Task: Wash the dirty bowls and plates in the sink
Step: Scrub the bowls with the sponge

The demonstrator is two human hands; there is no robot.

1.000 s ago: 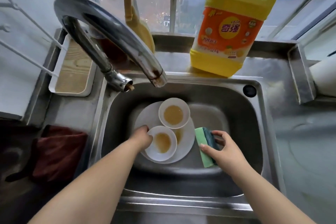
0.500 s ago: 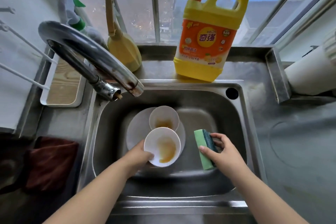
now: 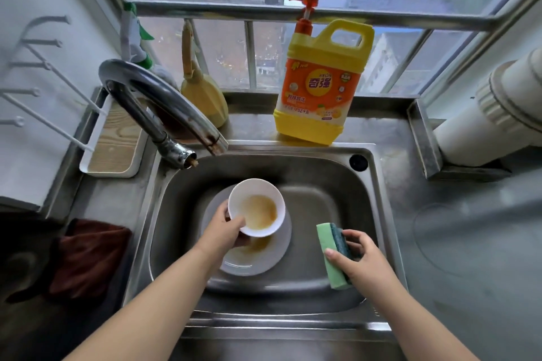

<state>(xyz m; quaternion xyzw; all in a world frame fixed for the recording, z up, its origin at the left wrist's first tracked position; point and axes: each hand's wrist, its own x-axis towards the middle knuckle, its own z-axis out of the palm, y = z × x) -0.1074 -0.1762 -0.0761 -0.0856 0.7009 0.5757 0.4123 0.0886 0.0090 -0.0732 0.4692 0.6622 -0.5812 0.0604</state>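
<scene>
Sink [image 3: 378, 214], stainless steel: one white plate [image 3: 258, 264] is laid on its floor, stained brown. White bowl [image 3: 256, 208], brown residue inside, is held tilted above the plate, its rim pinched by the left hand [image 3: 224, 233]. Green sponge [image 3: 334, 255] is gripped on edge by the right hand [image 3: 362, 262]. A second bowl may be hidden beneath. Detergent jug [image 3: 321, 88] is stood behind the sink.

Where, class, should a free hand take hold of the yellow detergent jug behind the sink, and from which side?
Grip the detergent jug by the moulded loop handle at its upper right shoulder, coming from the right. The jug stands upright on the ledge, the loop is open to fingers, and the pump sits at its upper left, clear of that approach.
</scene>
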